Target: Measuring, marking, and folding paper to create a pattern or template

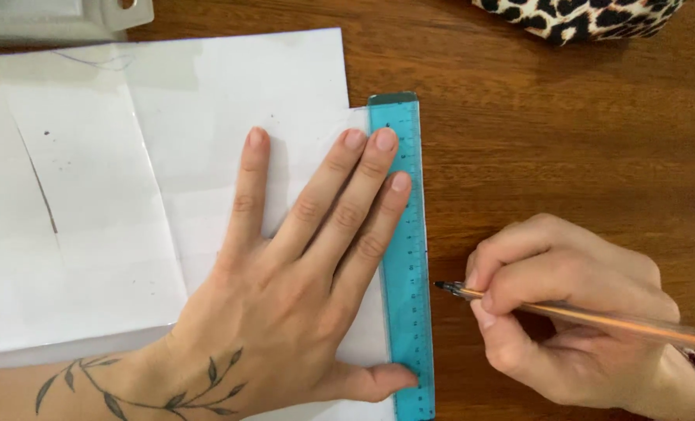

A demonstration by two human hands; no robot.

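Observation:
My left hand (301, 281) lies flat with fingers spread on a white sheet of paper (207, 117), its fingertips and thumb pressing a turquoise plastic ruler (407, 249) that runs along the paper's right edge. My right hand (574, 312) rests on the wooden table to the right of the ruler and grips an orange pen (597, 316). The pen's dark tip points left, close to the ruler's right edge, about midway along its length.
The brown wooden table (566, 132) shows at right. More white sheets (67, 234) overlap at left, one with a thin pencil line. A leopard-print pouch (581, 15) sits at the top right edge, and a grey object (51, 15) at the top left.

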